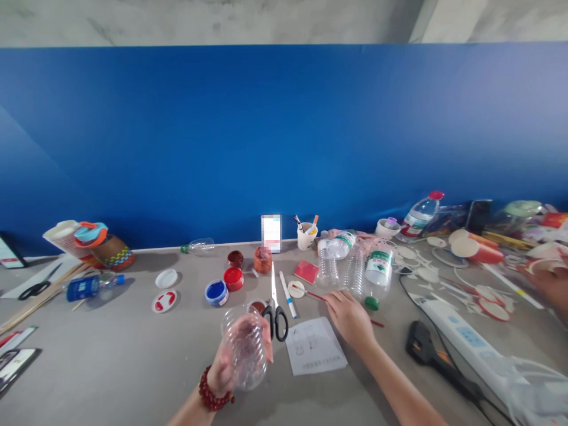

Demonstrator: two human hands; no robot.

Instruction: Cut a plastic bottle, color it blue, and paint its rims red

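My left hand (222, 364) is wrapped round a clear ribbed plastic bottle piece (247, 352), held above the grey table. My right hand (350, 319) has its fingers closed on a thin red paintbrush (316, 295), whose tip lies over a small white disc (296, 289). Black-handled scissors (276, 319) lie between my hands, blades pointing away. Beside them are a white marker (287, 294) and a paper with line drawings (316, 347). Open paint jars stand beyond my left hand: blue (216, 293), red (233, 279) and dark red (235, 258).
Right of my arm lie a black glue gun (437, 358) and a white power strip (470, 337). Plastic bottles (379, 269) and paper scraps (488, 299) crowd the right side, where another person's hand (550, 287) shows. A blue-labelled bottle (91, 287) lies left. A blue partition (284, 136) stands behind.
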